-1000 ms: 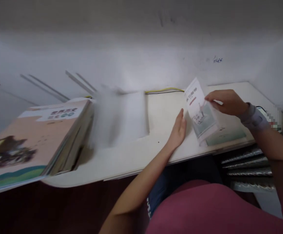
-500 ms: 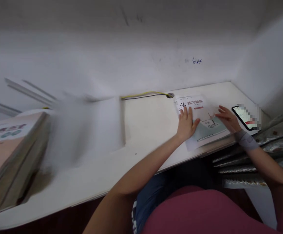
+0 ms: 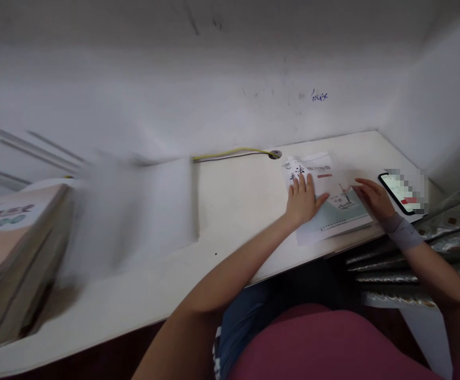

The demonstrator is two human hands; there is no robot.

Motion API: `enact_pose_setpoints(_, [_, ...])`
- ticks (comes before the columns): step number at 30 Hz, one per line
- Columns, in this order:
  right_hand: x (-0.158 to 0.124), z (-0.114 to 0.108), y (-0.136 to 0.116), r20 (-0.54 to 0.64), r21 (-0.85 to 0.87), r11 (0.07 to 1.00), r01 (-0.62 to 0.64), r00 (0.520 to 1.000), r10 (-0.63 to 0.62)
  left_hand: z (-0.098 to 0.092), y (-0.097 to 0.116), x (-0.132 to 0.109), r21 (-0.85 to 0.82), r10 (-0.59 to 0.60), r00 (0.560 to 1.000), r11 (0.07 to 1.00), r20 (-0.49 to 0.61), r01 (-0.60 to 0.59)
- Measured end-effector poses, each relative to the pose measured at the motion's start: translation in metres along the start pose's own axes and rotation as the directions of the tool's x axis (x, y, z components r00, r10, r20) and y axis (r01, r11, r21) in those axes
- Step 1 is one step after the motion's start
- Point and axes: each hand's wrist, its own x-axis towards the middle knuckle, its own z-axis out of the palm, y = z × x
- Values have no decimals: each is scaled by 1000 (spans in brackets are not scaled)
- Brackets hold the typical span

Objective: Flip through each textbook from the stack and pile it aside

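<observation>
A thin workbook [image 3: 343,212] with a white and pale green cover and printed Chinese characters lies on the white desk [image 3: 241,206]. Flat on its left part rests my left hand [image 3: 301,200], fingers stretched out and thumb apart. My right hand [image 3: 374,199], with a grey band at the wrist, hovers at the workbook's right edge. Its fingers are loosely bent and apart, and nothing shows in them; whether they touch the cover I cannot tell. Just right of that hand lies a phone [image 3: 401,194] with its screen lit, partly blurred out.
Thick books [image 3: 13,227] are stacked at the left end of the desk. Beside them stands a blurred white object [image 3: 166,206]. A yellow cable [image 3: 233,152] runs along the wall into a round desk hole [image 3: 275,154]. Silvery packed items [image 3: 451,237] sit at the lower right.
My view has shifted slightly. My left hand has slid a little down and left on the cover, with the workbook's left side shifting too. My right hand stays near the right edge.
</observation>
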Motion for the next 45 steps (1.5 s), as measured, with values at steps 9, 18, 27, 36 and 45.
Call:
enact_pose_setpoints(9, [11,-3,10,28,-74,997,-27,999,29,8,-11,32,59,-104,994,993,-36,106])
enact_pose_setpoints(18, [47,21,3,77,-405,914,30,997,1,13,-18,24,229,-79,996,971,40,68])
enact_pose_setpoints(27, [37,72,-20,225,-295,955,18,973,51,-12,-57,-27,176,-99,995,979,-18,101])
enact_pose_setpoints(36, [58,76,-27,343,-205,966,-157,913,221,-15,-54,-32,251,-73,996,966,57,57])
enact_pose_setpoints(45, [89,91,-17,262,-417,904,100,965,14,-16,-53,-32,283,-68,996,958,65,47])
